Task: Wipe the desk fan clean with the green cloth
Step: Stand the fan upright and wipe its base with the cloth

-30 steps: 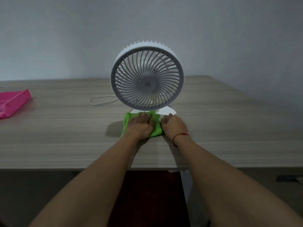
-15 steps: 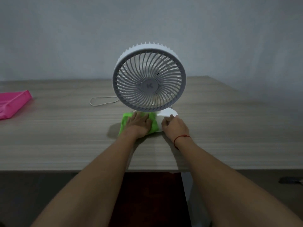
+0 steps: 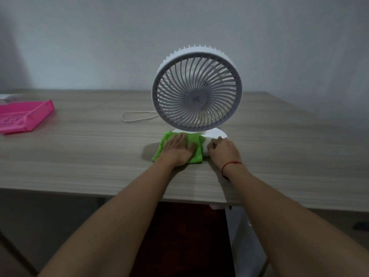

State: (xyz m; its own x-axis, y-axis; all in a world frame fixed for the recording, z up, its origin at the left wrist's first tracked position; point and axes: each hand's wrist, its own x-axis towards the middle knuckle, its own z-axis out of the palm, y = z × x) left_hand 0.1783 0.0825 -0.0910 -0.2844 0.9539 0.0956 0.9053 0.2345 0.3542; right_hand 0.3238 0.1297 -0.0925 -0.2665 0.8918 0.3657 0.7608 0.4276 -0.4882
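Observation:
A white desk fan [image 3: 196, 87] stands upright on the wooden desk [image 3: 79, 156], its round grille facing me. The green cloth [image 3: 194, 140] lies over the left half of the fan's round base [image 3: 216, 134]. My left hand [image 3: 177, 149] presses flat on the cloth with straight fingers. My right hand [image 3: 223, 149], with a red string on its wrist, holds the right front of the base with curled fingers. Most of the base is hidden under the cloth and hands.
A pink plastic tray [image 3: 24, 116] sits at the desk's far left. A thin white cord [image 3: 137, 116] loops on the desk behind the fan's left side. A grey wall rises behind. The desk's front edge runs just below my forearms.
My left hand and the cloth have shifted slightly left over the base. My view has turned left, so the fan now sits right of centre and more of the pink tray shows.

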